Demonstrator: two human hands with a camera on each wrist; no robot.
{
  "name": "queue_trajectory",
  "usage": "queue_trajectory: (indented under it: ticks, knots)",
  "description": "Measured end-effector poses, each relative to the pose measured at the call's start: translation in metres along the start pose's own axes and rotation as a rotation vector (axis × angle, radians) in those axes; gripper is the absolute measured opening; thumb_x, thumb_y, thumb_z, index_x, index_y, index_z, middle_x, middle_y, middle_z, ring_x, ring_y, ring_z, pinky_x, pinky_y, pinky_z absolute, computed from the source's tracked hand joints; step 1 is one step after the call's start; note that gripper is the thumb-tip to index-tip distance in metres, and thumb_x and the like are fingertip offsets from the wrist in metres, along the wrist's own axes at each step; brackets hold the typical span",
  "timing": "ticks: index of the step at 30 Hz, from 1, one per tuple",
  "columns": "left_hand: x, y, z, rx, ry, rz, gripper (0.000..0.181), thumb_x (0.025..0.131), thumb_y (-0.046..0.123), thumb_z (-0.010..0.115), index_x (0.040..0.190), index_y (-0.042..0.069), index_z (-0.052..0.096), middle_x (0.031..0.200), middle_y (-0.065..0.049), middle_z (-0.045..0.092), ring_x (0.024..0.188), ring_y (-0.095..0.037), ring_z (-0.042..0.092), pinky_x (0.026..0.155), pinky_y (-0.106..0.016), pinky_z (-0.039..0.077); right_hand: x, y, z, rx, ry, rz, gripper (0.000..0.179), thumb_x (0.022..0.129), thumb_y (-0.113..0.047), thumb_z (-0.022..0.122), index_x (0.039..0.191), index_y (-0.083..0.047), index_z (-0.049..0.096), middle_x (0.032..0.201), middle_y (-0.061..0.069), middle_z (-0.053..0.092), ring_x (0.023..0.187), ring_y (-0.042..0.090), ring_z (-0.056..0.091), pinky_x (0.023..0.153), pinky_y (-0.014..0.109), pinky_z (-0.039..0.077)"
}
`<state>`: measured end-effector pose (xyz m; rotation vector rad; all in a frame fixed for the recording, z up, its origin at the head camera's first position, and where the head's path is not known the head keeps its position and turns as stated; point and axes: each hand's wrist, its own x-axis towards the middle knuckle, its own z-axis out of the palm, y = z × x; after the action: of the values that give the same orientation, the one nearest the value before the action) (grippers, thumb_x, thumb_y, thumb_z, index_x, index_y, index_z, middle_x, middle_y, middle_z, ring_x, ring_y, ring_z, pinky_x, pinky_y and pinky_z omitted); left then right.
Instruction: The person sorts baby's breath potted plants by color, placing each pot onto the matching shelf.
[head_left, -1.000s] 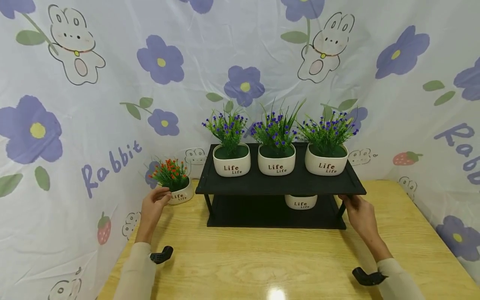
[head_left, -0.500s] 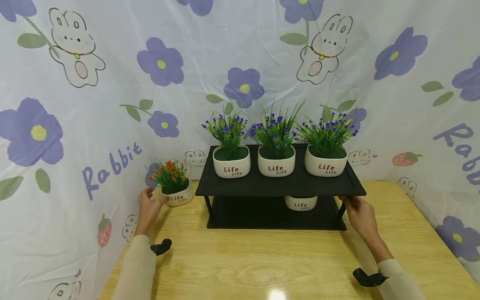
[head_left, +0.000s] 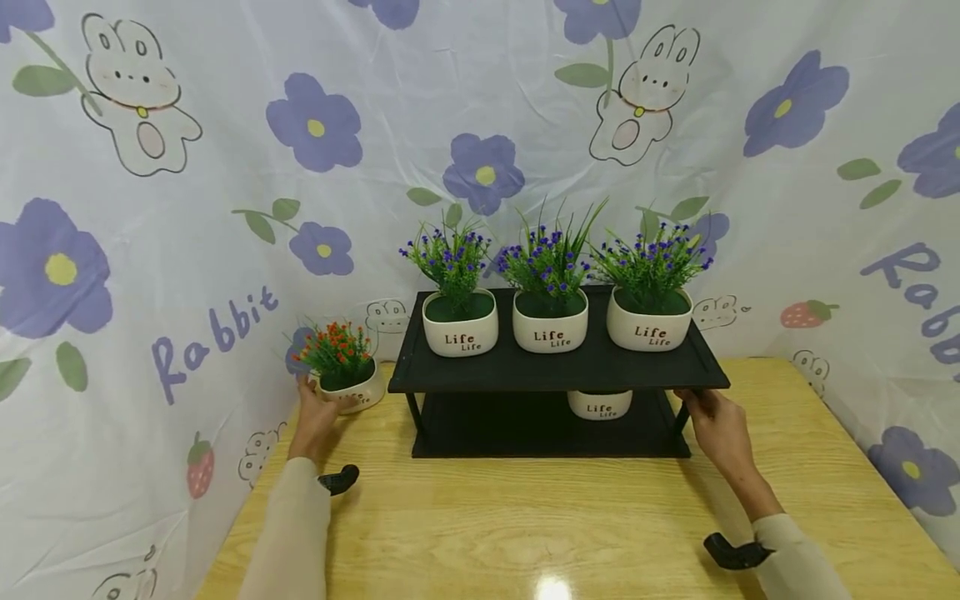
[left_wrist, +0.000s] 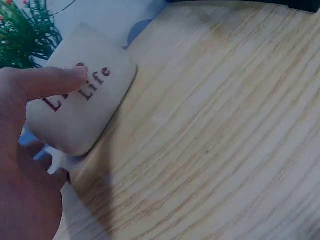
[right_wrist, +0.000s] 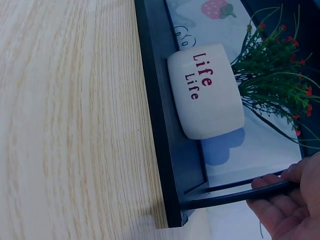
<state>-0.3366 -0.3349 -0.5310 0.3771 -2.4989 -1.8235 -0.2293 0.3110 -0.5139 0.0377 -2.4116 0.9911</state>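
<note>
At the left of the table, my left hand has its thumb across the front of a white pot of orange artificial flowers. In the left wrist view, that thumb lies over the "Life" lettering of the pot, and the other fingers bend round its side. The pot stands on the table. My right hand grips the right-hand post of a black two-tier shelf. In the right wrist view, fingers wrap the thin post. On the lower tier sits a white pot with red flowers.
Three white pots with purple flowers stand in a row on the upper tier: a left one, a middle one and a right one. A printed cloth hangs close behind and beside the wooden table.
My left hand has opened out, shifted to the pot's left side and brought its thumb across the front. The right hand stays on the shelf post. The view has shifted slightly.
</note>
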Motion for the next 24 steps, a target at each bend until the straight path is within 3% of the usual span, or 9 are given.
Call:
queue_trajectory:
  ticks: [4, 9, 12, 18, 19, 24]
  knots:
    - [0.004, -0.004, 0.006, -0.024, 0.005, 0.047, 0.125, 0.097, 0.011, 0.077, 0.166, 0.015, -0.028, 0.177, -0.025, -0.007, 0.164, -0.045, 0.01, 0.133, -0.055, 0.013, 0.0, 0.0, 0.0, 0.004, -0.002, 0.0, 0.026, 0.111, -0.012, 0.058, 0.117, 0.004, 0.077, 0.11, 0.029, 0.077, 0.097, 0.048, 0.076, 0.068, 0.022, 0.053]
    - [0.004, -0.007, 0.012, 0.079, 0.047, 0.052, 0.124, 0.093, 0.024, 0.085, 0.17, 0.007, -0.011, 0.172, -0.032, 0.001, 0.159, -0.049, 0.018, 0.131, -0.059, 0.018, 0.0, -0.002, -0.001, -0.003, 0.002, -0.001, 0.025, 0.111, -0.011, 0.058, 0.117, 0.004, 0.077, 0.108, 0.029, 0.078, 0.083, 0.032, 0.074, 0.062, 0.025, 0.046]
    - [0.001, -0.009, 0.015, 0.139, 0.067, 0.031, 0.122, 0.091, 0.031, 0.086, 0.17, 0.004, -0.002, 0.168, -0.033, 0.002, 0.155, -0.051, 0.019, 0.129, -0.063, 0.019, 0.0, -0.002, -0.001, -0.001, 0.001, -0.004, 0.025, 0.111, -0.011, 0.058, 0.117, 0.004, 0.077, 0.108, 0.029, 0.077, 0.083, 0.033, 0.074, 0.061, 0.025, 0.046]
    - [-0.001, -0.009, 0.021, 0.033, 0.033, 0.013, 0.122, 0.091, 0.028, 0.086, 0.166, 0.006, -0.008, 0.171, -0.033, 0.009, 0.158, -0.049, 0.022, 0.13, -0.059, 0.021, -0.001, -0.001, -0.001, 0.017, -0.004, -0.002, 0.026, 0.111, -0.011, 0.057, 0.119, 0.005, 0.075, 0.109, 0.032, 0.076, 0.093, 0.048, 0.076, 0.062, 0.024, 0.048]
    - [-0.001, -0.009, 0.022, 0.014, 0.024, 0.009, 0.123, 0.091, 0.028, 0.086, 0.165, 0.008, -0.01, 0.172, -0.033, 0.01, 0.159, -0.048, 0.022, 0.13, -0.059, 0.021, -0.001, -0.001, -0.001, 0.014, -0.002, 0.0, 0.026, 0.111, -0.011, 0.057, 0.118, 0.005, 0.076, 0.109, 0.031, 0.076, 0.09, 0.042, 0.077, 0.062, 0.024, 0.047]
    - [-0.003, -0.008, 0.024, -0.005, 0.022, 0.008, 0.124, 0.092, 0.026, 0.085, 0.166, 0.012, -0.013, 0.174, -0.03, 0.01, 0.161, -0.047, 0.022, 0.131, -0.058, 0.021, 0.0, -0.001, 0.0, 0.003, 0.01, -0.008, 0.024, 0.11, -0.01, 0.058, 0.116, 0.004, 0.077, 0.108, 0.027, 0.078, 0.093, 0.036, 0.077, 0.066, 0.016, 0.048]
